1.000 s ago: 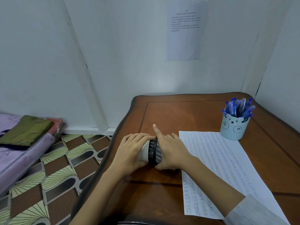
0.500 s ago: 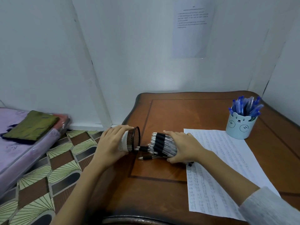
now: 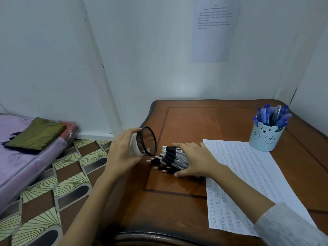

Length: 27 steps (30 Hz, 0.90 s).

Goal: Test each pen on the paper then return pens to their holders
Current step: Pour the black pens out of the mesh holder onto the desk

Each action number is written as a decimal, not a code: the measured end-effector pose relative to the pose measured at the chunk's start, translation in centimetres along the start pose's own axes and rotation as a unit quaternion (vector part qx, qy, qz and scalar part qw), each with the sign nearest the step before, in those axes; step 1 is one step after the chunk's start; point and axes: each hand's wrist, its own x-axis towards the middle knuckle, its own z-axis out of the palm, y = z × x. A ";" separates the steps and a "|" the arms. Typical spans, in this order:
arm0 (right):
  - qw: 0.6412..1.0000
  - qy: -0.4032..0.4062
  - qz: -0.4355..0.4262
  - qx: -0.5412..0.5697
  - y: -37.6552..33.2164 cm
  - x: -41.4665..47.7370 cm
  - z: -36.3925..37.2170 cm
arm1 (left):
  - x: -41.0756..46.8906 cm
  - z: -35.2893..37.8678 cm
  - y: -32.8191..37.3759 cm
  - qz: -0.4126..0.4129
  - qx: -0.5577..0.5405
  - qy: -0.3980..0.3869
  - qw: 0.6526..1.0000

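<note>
left hand: clenched round the black mesh holder, fingers over the top, thumb under
mesh holder: tipped on its side, open mouth facing the paper, well left of it at the table's left edge; white wrap on its lower body; can't tell if it touches the table
right hand: released, not grasping; fingers spread fairly straight and lying on top of the black pens, thumb along their near side
black pens: a heap lying flat on the table just left of the paper, tips pointing away from the paper toward the holder's mouth; a few tips stick out past the heap
paper: flat on the table, covered in rows of small handwriting; right forearm in a grey sleeve crosses its near left part
bear cup: pale blue, upright, at the paper's far right corner, touching or just over its edge
blue pens: standing bunched in the bear cup
printed sheet: on the wall, far above the paper
bedding: purple, far left of the paper, folded green cloth on top
floor: patterned tiles, left of the paper beyond the table edge
</note>
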 end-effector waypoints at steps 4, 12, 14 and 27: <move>1.000 0.001 -0.021 -0.003 0.1 -0.6 0.3 | 0.1 0.2 1.3 -0.025 -0.047 0.030 0.998; 0.997 0.007 -0.063 0.041 0.0 -1.8 0.7 | -0.4 0.5 1.6 -0.070 -0.120 0.073 0.988; 0.996 0.009 -0.084 0.034 -0.3 -2.0 0.8 | -0.5 0.6 1.7 -0.081 -0.127 0.090 0.985; 0.998 0.044 -0.046 -0.016 -1.2 -2.6 2.1 | -0.4 0.1 2.7 -0.146 -0.241 0.135 0.950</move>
